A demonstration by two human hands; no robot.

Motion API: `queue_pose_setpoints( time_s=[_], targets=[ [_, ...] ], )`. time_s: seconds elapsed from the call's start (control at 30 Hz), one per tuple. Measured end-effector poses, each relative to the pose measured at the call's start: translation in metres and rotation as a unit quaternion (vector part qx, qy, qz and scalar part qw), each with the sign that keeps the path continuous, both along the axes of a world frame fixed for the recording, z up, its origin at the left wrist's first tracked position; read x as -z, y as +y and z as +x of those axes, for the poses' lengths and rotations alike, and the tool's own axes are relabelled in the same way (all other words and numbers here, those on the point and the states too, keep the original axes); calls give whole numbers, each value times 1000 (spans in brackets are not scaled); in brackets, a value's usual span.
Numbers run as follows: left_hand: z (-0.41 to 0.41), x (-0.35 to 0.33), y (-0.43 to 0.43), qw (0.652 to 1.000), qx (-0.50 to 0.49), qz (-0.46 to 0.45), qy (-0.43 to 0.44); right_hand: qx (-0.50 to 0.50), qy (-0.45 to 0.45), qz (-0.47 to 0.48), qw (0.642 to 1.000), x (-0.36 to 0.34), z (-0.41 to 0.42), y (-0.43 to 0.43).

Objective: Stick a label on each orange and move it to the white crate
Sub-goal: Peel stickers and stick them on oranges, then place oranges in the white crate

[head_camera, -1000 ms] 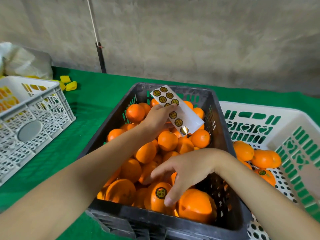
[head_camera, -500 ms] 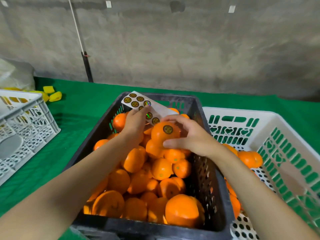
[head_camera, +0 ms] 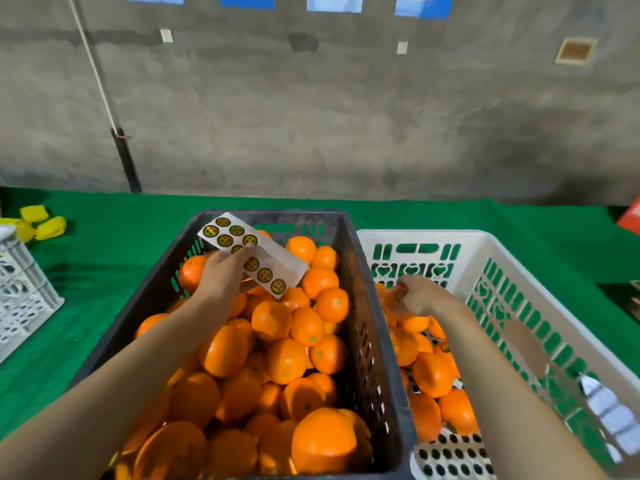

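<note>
The label sheet (head_camera: 252, 259) is pinched by the left hand (head_camera: 221, 278) above the black crate (head_camera: 363, 341), its long axis slanted far-left to near-right. The right hand (head_camera: 420, 294) is curled low in the white crate (head_camera: 426, 233) against an orange (head_camera: 389, 301); whether that fruit is gripped or let go cannot be told. The other oranges (head_camera: 304, 323) are piled to its left, nearer the left hand.
</note>
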State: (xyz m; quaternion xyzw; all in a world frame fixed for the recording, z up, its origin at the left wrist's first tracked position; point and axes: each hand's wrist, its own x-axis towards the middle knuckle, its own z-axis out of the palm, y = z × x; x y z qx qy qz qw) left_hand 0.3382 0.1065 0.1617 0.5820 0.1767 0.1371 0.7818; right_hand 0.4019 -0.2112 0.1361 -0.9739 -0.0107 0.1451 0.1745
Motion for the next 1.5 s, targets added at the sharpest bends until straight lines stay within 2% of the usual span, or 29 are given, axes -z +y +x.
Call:
queue_pose_setpoints(
  time_s=[0.17, 0.3, 0.37, 0.43, 0.5, 0.57, 0.67, 0.83, 1.03, 1.17, 1.5],
  targets=[
    [-3, 5, -1, 997, 74, 9, -8, 0, 46, -45, 998, -8, -3, -2],
    [-2, 8, 1, 996, 90, 16, -7, -16, 85, -84, 993, -20, -1, -4],
    [-1, 9, 1, 995, 97, 4, -8, 2, 3, -98, 995, -24, -4, 1],
    [-1, 8, 1, 993, 114, -15, -10, 31, -164, -53, 985, -29, -7, 12],
    [-3, 6, -1, 989, 143, -22, -12, 26, -330, 87, 940, -36, -16, 35],
    [-4, 6, -4, 987, 160, -23, -7, -26, -411, 212, 886, -46, -30, 61],
    [-9, 4, -7, 985, 174, 7, 6, -135, -408, 263, 864, -48, -49, 90],
    [-16, 0, -13, 977, 210, 37, -3, -229, -344, 215, 885, -33, -59, 107],
    [-20, -6, -15, 971, 237, -1, -27, -212, -372, 214, 878, -34, -61, 109],
    [-25, -5, -19, 958, 280, 31, -49, -206, -390, 221, 870, -35, -65, 111],
    [-27, -6, -24, 966, 251, 41, -41, -200, -475, 213, 830, -37, -72, 111]
  ],
)
